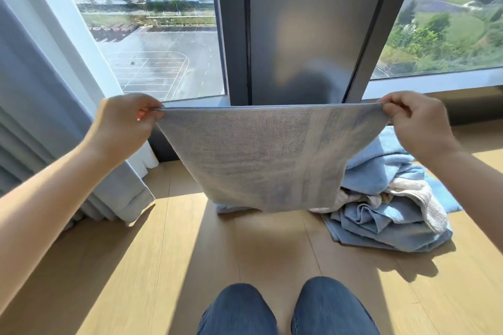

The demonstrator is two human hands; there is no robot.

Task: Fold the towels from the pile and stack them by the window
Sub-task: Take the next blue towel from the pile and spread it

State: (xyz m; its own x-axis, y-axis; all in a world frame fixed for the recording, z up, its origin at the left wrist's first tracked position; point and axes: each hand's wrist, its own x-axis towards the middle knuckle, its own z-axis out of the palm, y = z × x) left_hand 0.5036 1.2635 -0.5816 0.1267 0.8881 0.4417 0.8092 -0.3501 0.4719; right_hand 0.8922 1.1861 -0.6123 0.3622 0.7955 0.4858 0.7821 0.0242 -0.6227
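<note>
Both hands held a grey-blue towel (261,155) stretched out in the air in front of the window (163,35).

The left hand (123,125) pinched the towel's upper left corner and the right hand (419,122) pinched the upper right, fingers curled round the taut top hem; the looped terry cloth hung as a flat rectangle, doubled, its lower edge just above the floor (163,253). Behind and to its right lay the pile (389,198), a crumpled heap of soft light-blue towels with a cream one tucked in, resting on smooth pale wood planks near the window frame. A pleated grey curtain (40,117) hung at the left, and denim-clad knees (288,307) showed below.
</note>
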